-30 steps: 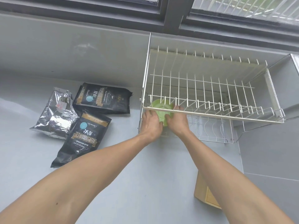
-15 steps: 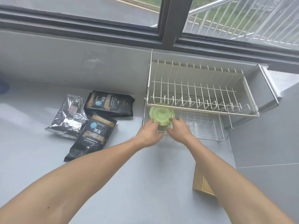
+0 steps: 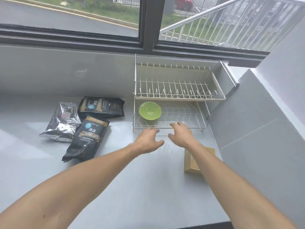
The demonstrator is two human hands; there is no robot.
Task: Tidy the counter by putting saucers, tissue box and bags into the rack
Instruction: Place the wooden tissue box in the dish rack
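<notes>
A green saucer [image 3: 150,110] leans in the left end of the lower tier of the two-tier wire rack [image 3: 179,96]. My left hand [image 3: 148,139] and my right hand [image 3: 180,134] hover just in front of the rack's lower edge, fingers spread, holding nothing. Left of the rack lie three bags on the counter: a silver foil bag [image 3: 63,122], a black bag [image 3: 101,106] by the wall, and a second black bag [image 3: 86,138] nearer me. A tan tissue box [image 3: 192,162] sits on the counter under my right forearm, partly hidden.
The grey counter [image 3: 123,187] ends at a grey wall [image 3: 255,129] on the right and a window sill [image 3: 82,38] behind. The rack's upper tier has upright prongs and holds nothing.
Both hands have let go of the green saucer, which now rests in the lower tier, and have drawn back toward me. The camera has pulled back and lifted.
</notes>
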